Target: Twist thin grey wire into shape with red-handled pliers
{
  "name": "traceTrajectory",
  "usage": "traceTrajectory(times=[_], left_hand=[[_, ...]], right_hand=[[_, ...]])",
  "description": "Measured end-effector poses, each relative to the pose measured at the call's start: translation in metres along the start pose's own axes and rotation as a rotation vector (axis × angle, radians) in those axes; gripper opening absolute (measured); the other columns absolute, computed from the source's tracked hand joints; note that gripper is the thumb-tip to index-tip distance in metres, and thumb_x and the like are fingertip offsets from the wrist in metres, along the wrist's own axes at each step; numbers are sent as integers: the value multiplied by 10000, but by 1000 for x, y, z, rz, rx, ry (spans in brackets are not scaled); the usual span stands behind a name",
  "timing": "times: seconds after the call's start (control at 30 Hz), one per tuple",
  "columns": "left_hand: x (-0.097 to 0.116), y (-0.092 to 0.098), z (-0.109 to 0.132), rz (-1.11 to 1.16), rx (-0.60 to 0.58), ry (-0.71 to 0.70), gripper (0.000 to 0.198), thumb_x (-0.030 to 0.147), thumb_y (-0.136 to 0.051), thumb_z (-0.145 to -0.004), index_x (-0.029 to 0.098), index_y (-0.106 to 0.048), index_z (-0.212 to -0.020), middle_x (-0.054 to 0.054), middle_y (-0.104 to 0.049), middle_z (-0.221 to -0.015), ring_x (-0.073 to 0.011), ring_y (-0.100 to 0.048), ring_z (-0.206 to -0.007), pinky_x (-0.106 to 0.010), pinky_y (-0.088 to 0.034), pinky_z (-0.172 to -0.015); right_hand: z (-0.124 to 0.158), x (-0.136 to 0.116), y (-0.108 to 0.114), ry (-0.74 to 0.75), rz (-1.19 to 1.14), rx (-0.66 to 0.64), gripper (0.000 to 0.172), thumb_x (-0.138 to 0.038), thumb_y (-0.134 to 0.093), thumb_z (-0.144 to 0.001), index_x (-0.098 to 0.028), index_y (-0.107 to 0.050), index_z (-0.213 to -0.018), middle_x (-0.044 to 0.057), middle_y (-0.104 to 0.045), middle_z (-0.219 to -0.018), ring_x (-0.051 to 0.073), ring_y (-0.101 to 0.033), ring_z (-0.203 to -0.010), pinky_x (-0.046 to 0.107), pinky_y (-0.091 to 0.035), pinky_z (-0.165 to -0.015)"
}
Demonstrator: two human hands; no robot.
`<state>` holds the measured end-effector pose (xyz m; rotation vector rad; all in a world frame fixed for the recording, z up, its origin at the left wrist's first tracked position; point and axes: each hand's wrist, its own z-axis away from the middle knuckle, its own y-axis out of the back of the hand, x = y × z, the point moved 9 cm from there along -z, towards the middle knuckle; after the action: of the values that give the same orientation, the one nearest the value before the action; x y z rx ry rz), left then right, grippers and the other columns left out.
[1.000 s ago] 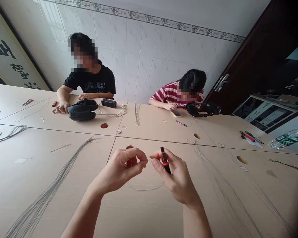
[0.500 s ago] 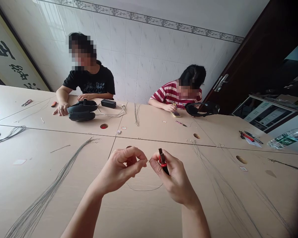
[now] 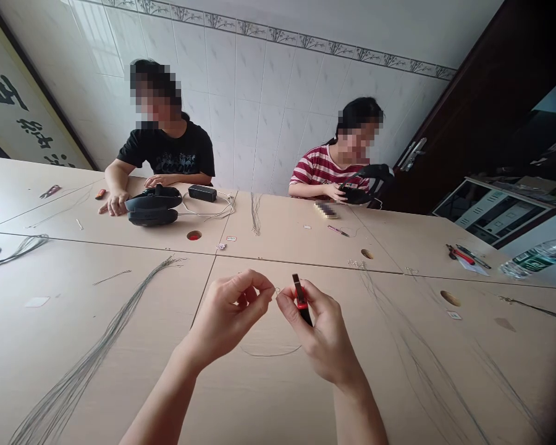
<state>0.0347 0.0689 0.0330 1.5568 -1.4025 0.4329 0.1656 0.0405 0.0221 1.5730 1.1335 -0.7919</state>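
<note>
Both my hands are raised over the middle of the light wooden table [image 3: 134, 383]. My left hand [image 3: 229, 312] pinches one end of a thin grey wire [image 3: 271, 353], which droops in a loop down to the tabletop below my hands. My right hand [image 3: 322, 337] is closed around small pliers with red and black handles [image 3: 300, 299], their tip pointing up, and its fingertips meet the wire end beside my left fingertips.
A long bundle of thin wires [image 3: 90, 358] lies to my left, more wires [image 3: 426, 371] to my right. Across the table sit two people; one rests a hand by a black headset [image 3: 154, 206], the other holds a black headset [image 3: 366, 185]. Red pliers [image 3: 461, 254] and a bottle [image 3: 537, 258] lie at right.
My hands have stayed pinched on the wire and drifted slightly up. The person in the striped shirt has sat upright and lifted the black headset off the table.
</note>
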Motion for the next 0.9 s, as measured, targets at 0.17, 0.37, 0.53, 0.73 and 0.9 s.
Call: traceTrajectory(times=[0.17, 0.37, 0.53, 0.73, 0.9], left_hand=[[4, -4, -2, -49, -3, -38, 123, 110, -537, -855, 190, -561, -765, 71, -461, -573, -45, -356, -466, -177, -305, -435], [5, -8, -3, -36, -59, 4, 121, 126, -536, -849, 181, -571, -747, 62, -483, -572, -49, -390, -471, -175, -338, -448], [1, -12, -2, -3, -117, 78, 109, 177, -545, -853, 176, -599, -759, 45, -535, -569, -63, -460, -473, -180, -400, -465], [-8, -9, -2, 45, -101, 132, 124, 203, -546, -862, 169, -595, -753, 9, -629, -635, -64, -476, -464, -183, -409, -452], [-9, -8, -2, 69, -112, 155, 127, 195, -548, -863, 171, -595, -748, 40, -543, -571, -64, -463, -473, -174, -405, -453]], right_hand=[[0, -2, 2, 7, 24, 16, 252, -348, -521, -932, -206, -461, -733, -33, -451, -687, 114, -406, -636, 229, -369, -607], [-1, -3, 10, 21, 17, 58, 238, -336, -520, -932, -205, -474, -739, -35, -438, -671, 112, -409, -621, 226, -371, -590], [-1, 0, 13, 20, -12, 82, 225, -332, -521, -932, -204, -489, -750, -22, -493, -682, 118, -455, -628, 237, -401, -602], [-1, 6, 21, 4, -30, 135, 161, -357, -547, -921, -211, -603, -883, 16, -617, -802, 154, -571, -751, 278, -472, -725], [-1, 8, 12, -52, -55, 13, 160, -372, -601, -884, -213, -620, -893, 42, -675, -912, 185, -626, -869, 292, -493, -785]])
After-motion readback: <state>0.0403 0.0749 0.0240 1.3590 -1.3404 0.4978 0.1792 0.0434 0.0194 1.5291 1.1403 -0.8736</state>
